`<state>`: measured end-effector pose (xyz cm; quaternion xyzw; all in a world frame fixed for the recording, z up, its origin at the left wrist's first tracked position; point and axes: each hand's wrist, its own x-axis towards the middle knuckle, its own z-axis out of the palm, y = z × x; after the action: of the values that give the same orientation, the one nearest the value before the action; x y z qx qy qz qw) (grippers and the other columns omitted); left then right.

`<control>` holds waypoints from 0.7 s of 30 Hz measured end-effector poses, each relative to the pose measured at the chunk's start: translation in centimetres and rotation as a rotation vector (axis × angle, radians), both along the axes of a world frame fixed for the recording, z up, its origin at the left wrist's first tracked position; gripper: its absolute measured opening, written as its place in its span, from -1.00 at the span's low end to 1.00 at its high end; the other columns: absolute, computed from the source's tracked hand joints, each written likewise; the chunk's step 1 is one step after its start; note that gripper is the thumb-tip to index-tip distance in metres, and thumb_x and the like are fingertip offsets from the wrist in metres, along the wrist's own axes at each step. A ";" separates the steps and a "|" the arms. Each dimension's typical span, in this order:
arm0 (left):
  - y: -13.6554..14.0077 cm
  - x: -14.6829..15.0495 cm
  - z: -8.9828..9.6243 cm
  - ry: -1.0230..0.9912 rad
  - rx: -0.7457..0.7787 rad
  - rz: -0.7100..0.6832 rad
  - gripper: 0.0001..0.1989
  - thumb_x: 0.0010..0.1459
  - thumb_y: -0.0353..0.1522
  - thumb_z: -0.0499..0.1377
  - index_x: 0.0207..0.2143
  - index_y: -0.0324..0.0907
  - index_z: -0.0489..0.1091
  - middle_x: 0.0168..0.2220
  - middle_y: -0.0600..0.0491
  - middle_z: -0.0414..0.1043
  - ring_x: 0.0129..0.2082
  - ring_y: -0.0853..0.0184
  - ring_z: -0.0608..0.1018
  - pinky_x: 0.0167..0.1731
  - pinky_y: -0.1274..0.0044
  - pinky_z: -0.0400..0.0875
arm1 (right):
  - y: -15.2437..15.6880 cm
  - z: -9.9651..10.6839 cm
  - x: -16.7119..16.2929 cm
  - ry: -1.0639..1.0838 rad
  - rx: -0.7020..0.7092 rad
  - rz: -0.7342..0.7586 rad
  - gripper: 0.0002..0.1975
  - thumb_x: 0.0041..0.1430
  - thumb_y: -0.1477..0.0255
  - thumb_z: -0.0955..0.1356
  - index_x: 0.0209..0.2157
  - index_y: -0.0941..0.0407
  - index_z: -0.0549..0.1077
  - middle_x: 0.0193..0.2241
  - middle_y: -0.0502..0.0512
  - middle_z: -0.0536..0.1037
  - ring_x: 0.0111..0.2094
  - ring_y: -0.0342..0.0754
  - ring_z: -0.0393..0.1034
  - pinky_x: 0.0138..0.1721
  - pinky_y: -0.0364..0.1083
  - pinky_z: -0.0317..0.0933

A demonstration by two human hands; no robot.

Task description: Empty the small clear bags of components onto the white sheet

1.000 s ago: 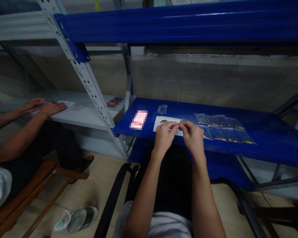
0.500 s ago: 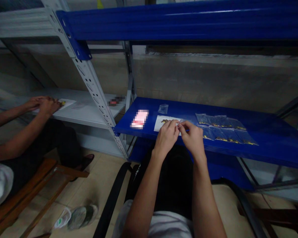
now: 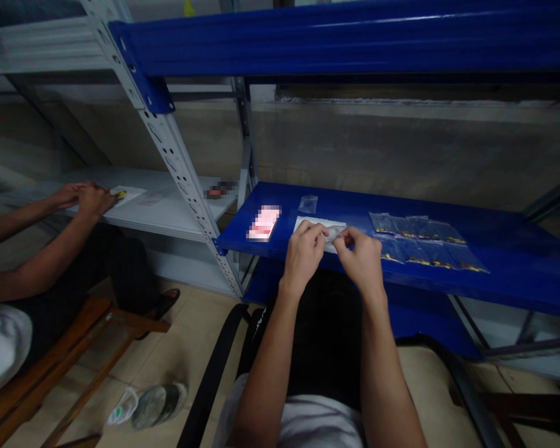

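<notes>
Over a sheet of white paper (image 3: 315,221), both hands pinch a small transparent plastic bag (image 3: 333,232). My left hand (image 3: 303,254) is closed on its left side, thumb against forefinger. On the right side, my right hand (image 3: 363,258) grips the bag between thumb and fingers. Whether anything lies inside it I cannot tell. My left hand hides part of the paper. Another small transparent bag (image 3: 308,203) lies flat behind the paper. To the right, several zip bags (image 3: 432,246) with yellow and dark pieces are laid in two rows.
All this rests on a blue metal shelf (image 3: 508,255), under a blue beam (image 3: 354,43). A pixelated pink-and-white item (image 3: 264,223) lies left. Beyond the perforated upright (image 3: 172,155), a co-worker's hands (image 3: 88,196) work at a grey shelf. A plastic bottle (image 3: 158,404) lies on the floor.
My left hand has shifted slightly left and the hands have parted, so the plastic bag shows between them. Small dark and yellow pieces seen on the paper before are now out of sight.
</notes>
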<state>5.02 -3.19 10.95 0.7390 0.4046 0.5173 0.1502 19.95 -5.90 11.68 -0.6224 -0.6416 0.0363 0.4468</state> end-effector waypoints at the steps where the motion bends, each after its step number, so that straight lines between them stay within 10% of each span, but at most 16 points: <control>1: -0.1 0.2 0.2 -0.006 -0.005 -0.026 -0.73 0.31 -0.56 0.12 -0.20 -0.14 0.59 -0.20 0.01 0.50 -0.19 0.35 0.58 -0.15 0.55 0.50 | 0.0 0.1 -0.1 0.018 0.015 0.013 -0.81 0.24 0.34 0.32 -0.44 0.07 0.45 -0.52 0.04 0.55 -0.43 -0.01 0.46 -0.32 -0.10 0.14; 13: 0.5 0.6 -0.2 -0.273 -0.171 -0.124 -0.74 0.31 -0.50 0.20 -0.09 -0.14 0.67 -0.10 -0.07 0.65 -0.17 0.28 0.68 -0.13 0.48 0.63 | -0.5 0.9 -0.7 0.105 0.042 0.206 -0.76 0.29 0.30 0.32 -0.43 0.09 0.47 -0.53 -0.02 0.52 -0.53 -0.12 0.37 -0.37 -0.13 0.19; 21: 1.4 0.5 -1.1 -0.588 -0.374 -0.278 -0.66 0.19 -0.39 0.33 0.03 -0.20 0.64 -0.11 -0.06 0.62 -0.35 0.37 0.66 -0.39 0.59 0.61 | 1.9 -2.2 2.0 0.726 0.012 -0.050 -0.63 0.16 0.15 0.45 -0.07 0.06 0.53 -0.17 0.15 0.64 -0.18 0.07 0.55 -0.15 0.03 0.43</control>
<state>5.47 -1.76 9.89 0.5666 0.3276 0.5993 0.4609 21.94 -3.99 9.48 -0.5819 -0.4259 0.2400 0.6499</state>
